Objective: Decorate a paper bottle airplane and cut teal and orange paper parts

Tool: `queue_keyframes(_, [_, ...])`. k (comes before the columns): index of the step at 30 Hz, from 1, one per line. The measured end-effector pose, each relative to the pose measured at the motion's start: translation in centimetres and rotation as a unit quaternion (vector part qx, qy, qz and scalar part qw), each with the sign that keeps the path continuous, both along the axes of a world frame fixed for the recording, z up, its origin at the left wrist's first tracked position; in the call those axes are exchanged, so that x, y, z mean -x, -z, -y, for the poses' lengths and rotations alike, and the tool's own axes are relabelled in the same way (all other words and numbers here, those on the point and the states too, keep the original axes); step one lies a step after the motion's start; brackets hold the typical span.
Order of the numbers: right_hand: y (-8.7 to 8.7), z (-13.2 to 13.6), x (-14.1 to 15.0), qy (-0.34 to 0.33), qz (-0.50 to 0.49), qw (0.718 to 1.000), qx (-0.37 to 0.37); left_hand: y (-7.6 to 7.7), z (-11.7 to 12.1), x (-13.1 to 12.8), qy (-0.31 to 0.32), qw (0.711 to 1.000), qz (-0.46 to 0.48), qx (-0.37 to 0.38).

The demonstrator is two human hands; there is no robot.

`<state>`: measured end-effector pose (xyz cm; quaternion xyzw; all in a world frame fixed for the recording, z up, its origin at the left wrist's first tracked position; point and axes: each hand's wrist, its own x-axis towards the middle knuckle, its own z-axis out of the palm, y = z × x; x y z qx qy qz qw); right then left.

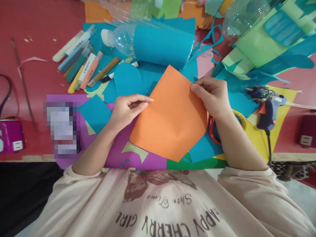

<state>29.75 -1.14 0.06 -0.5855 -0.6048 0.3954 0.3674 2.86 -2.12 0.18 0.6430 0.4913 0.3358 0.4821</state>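
A sheet of orange paper (172, 115) is held up over the table, tilted with one corner pointing away from me. My left hand (128, 107) pinches its left edge between thumb and fingers. On the upper right edge, my right hand (213, 93) grips the same sheet, thumb on top. Beyond the sheet lies a clear plastic bottle wrapped in blue paper (163, 44), its white cap to the left. Red-and-yellow scissor handles (214, 130) show partly under my right forearm.
Several markers (84, 62) lie at the upper left, with a phone (64, 128) below them. A glue gun (270, 112) rests on yellow paper at the right. Blue and purple paper (111, 154) covers the table; green paper pieces (261, 49) and another bottle (243, 19) lie upper right.
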Motion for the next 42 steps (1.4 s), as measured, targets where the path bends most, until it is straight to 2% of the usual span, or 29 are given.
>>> queue_keyframes(4, [0.1, -0.3, -0.2, 0.030, -0.016, 0.999, -0.013, 0.0, -0.3, 0.2, 0.015, 0.999, 0.020, 0.029])
queue_keyframes(11, [0.9, -0.4, -0.8, 0.007, 0.002, 1.000, -0.007, 0.2, -0.9, 0.6, 0.011, 0.999, 0.031, 0.032])
queue_keyframes(15, [1.1, -0.6, -0.8, 0.018, -0.020, 1.000, -0.011, 0.0, -0.8, 0.5, 0.003, 0.999, 0.012, 0.037])
queue_keyframes(20, [0.6, -0.8, -0.4, 0.059, -0.072, 0.996, -0.008, -0.4, -0.8, 0.6, 0.009, 0.999, -0.011, 0.037])
queue_keyframes(25, [-0.2, -0.7, 0.1, 0.084, -0.077, 0.993, 0.015, -0.4, -0.9, 0.9, 0.007, 0.999, -0.029, 0.029])
queue_keyframes(30, [-0.2, -0.7, 0.1, 0.122, -0.107, 0.986, 0.024, -0.4, -1.1, 1.2, 0.014, 0.999, -0.026, 0.028])
queue_keyframes(36, [-0.1, -0.8, 0.2, 0.115, -0.119, 0.986, 0.012, -0.7, -1.1, 1.4, 0.009, 0.999, -0.045, 0.017])
queue_keyframes(42, [0.0, -0.7, -0.1, 0.122, -0.124, 0.985, 0.010, -0.9, -1.3, 1.8, 0.030, 0.998, -0.050, 0.024])
